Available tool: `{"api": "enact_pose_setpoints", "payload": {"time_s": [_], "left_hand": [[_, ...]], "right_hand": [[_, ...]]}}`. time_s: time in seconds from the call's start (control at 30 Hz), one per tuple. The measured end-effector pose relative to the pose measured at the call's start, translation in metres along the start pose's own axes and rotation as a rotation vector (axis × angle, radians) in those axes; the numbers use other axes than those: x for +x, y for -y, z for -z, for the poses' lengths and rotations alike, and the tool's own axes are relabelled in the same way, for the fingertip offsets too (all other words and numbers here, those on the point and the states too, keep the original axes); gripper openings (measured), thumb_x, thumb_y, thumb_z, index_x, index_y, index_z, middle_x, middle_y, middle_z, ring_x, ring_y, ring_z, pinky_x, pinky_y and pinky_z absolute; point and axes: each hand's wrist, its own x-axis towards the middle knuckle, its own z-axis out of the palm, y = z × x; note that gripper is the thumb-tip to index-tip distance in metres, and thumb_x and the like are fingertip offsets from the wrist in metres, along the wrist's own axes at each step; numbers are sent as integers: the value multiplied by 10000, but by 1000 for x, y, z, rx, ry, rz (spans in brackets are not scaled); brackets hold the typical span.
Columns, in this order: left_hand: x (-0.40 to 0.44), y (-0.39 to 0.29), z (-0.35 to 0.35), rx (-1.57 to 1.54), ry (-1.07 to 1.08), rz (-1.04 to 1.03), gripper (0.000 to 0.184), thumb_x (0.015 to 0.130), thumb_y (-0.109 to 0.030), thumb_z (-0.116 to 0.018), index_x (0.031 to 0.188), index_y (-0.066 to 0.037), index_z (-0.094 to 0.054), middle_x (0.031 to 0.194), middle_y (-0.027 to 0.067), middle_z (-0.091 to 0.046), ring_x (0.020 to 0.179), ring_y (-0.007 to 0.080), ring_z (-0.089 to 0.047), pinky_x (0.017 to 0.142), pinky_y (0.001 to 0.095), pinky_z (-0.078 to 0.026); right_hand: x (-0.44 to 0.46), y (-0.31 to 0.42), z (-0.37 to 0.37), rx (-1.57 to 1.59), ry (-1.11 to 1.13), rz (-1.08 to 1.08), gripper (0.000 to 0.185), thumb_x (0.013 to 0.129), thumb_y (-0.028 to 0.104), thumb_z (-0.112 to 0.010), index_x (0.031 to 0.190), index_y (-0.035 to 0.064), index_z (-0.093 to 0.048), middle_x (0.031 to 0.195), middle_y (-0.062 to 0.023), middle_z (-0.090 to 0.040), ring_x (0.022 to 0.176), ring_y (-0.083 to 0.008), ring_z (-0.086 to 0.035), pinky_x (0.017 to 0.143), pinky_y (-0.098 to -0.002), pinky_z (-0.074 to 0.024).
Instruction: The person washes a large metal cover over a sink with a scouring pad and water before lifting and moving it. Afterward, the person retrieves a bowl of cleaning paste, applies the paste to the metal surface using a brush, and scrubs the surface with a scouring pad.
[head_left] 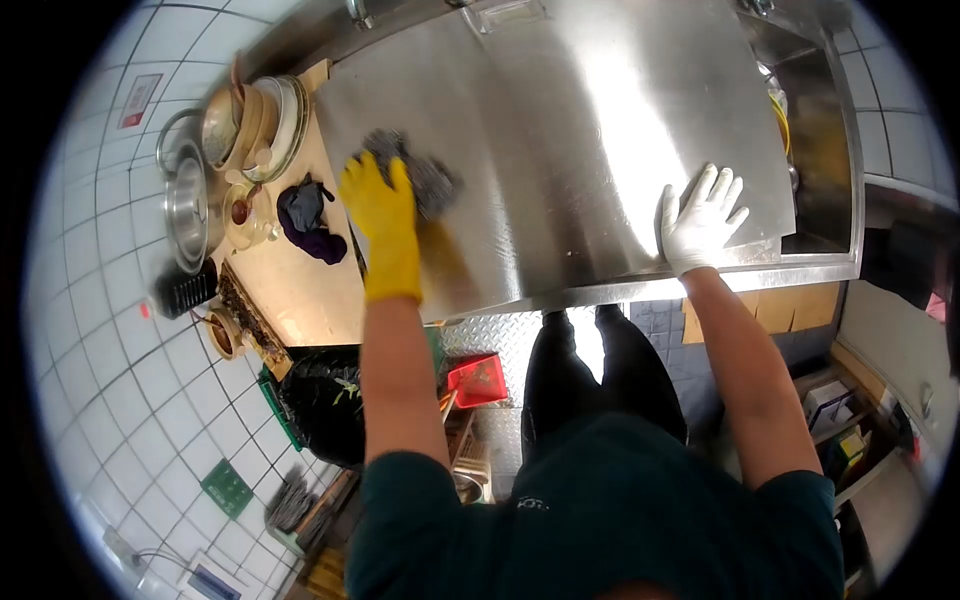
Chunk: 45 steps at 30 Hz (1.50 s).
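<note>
Rag [434, 188] under left hand [383, 220], grip unclear, right hand [703, 220] spread on steel worktop [535, 150] near sink [824, 140], yellow item [780, 122] inside.

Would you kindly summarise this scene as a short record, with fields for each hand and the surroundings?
Left hand: gloved in yellow, on the grey cloth; grip unclear
Right hand: gloved in white, open on the steel worktop
Left of worktop: dark cloth bundle on a pale board
Floor: red dustpan
</note>
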Motion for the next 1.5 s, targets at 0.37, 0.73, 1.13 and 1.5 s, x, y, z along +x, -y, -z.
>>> {"api": "enact_pose_setpoints", "payload": {"time_s": [0.37, 0.73, 1.13, 1.5], "left_hand": [[-54, -132, 38, -282, 121, -286, 674, 974, -428, -729, 1457, 31, -627, 1514, 303, -603, 1469, 495, -503, 1286, 578, -308], [159, -2, -30, 179, 183, 237, 703, 1020, -524, -623, 1408, 61, -660, 1393, 330, -671, 1302, 481, -627, 1156, 547, -454], [186, 5, -65, 46, 34, 153, 554, 993, -437, -687, 1279, 34, -742, 1310, 284, -730, 1213, 458, -687, 1112, 555, -493], [174, -3, -77, -64, -15, 66, 570, 968, -445, -688, 1279, 32, -725, 1346, 291, -702, 1267, 469, -650, 1122, 542, -495]], "right_hand": [[0, -2, -14, 34, -59, 27, 833, 1065, 545, -490, 1666, -15, -351, 1724, -290, -318, 1652, -460, -197, 1295, -681, -179], [6, -5, -21, 20, -39, 26, 839, 1083, 534, -466, 1676, -39, -315, 1739, -303, -275, 1659, -469, -162, 1307, -676, -144], [4, -3, -22, 12, -9, 18, 835, 1095, 514, -457, 1686, -46, -269, 1749, -303, -248, 1669, -459, -133, 1315, -667, -132], [1, -1, -18, 11, 20, 15, 844, 1099, 524, -428, 1696, -45, -254, 1764, -305, -220, 1677, -445, -117, 1327, -649, -113]]}}
